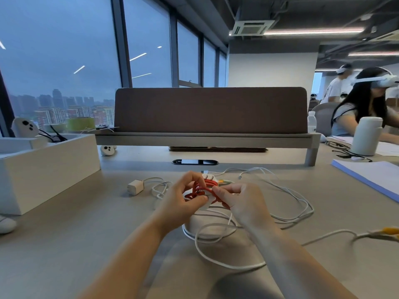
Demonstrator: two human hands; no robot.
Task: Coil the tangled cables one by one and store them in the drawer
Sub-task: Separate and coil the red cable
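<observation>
Both hands are raised just above the desk [86,234], centre, near the person.

- The left hand [183,197] has curled fingers, with thumb and fingertips pinching the red cable [203,186] bundle from the left.
- The right hand [244,201] has curled fingers and pinches the same bundle from the right.
- The red cable is held between the two hands, clear of the desk. It is looped tight around a white plug [208,176]. Judgement: one hand steadies the coil while the other tucks a turn, so the loops do not spring open.
- The white cables [291,203] lie loose and overlapping on the desk, under and to the right of the hands. They are probably left there to be coiled in turn.
- A charger [135,187] lies to the left of the hands with its lead attached.
- An open white box [49,169] sits far left. Whether it is the drawer cannot be told, and its inside is mostly out of sight.

Hidden or unclear:
- The fingers cover the red cable's ends.
- The plug is only partly visible.
- Where one white lead stops and the next starts cannot be traced.
- A yellow-tipped lead [388,230] is cut off at the right edge.
</observation>
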